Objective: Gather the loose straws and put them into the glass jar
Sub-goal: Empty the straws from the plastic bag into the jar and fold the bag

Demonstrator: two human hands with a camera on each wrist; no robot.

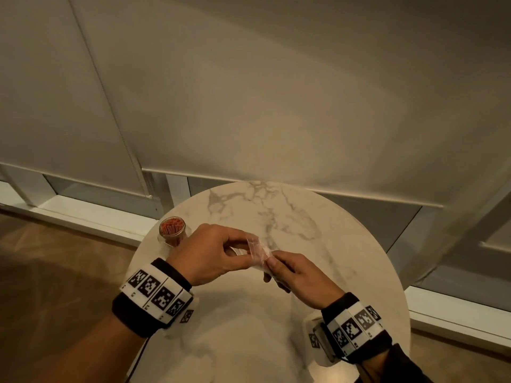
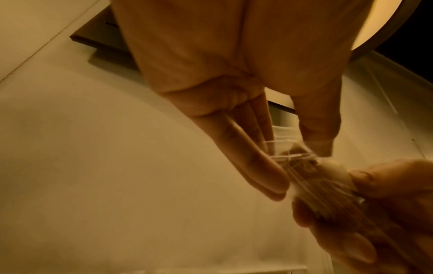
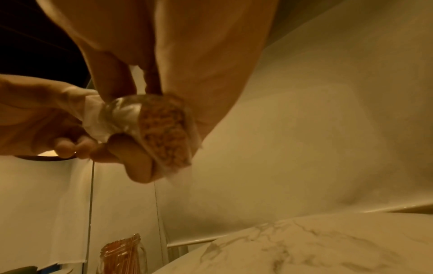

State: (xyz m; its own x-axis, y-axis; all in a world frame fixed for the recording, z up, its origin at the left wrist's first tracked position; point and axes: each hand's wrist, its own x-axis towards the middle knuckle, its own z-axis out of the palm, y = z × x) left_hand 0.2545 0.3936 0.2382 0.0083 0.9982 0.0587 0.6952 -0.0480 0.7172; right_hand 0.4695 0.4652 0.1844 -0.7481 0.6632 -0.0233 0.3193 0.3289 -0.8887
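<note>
A clear plastic bag (image 1: 258, 246) with a bundle of orange straws (image 3: 164, 133) inside is held above the middle of the round marble table (image 1: 345, 244). My left hand (image 1: 243, 250) pinches the bag's loose end between thumb and fingers (image 2: 269, 166). My right hand (image 1: 272, 265) grips the bundle through the plastic, and the straw ends show in the right wrist view. The glass jar (image 1: 172, 230), full of upright orange straws, stands at the table's left edge, just beyond my left hand. It also shows low in the right wrist view as the jar (image 3: 121, 257).
Light roller blinds (image 1: 249, 92) hang over the windows behind the table. A wooden floor (image 1: 55, 272) lies to the left. No loose straws show on the bare marble around my hands.
</note>
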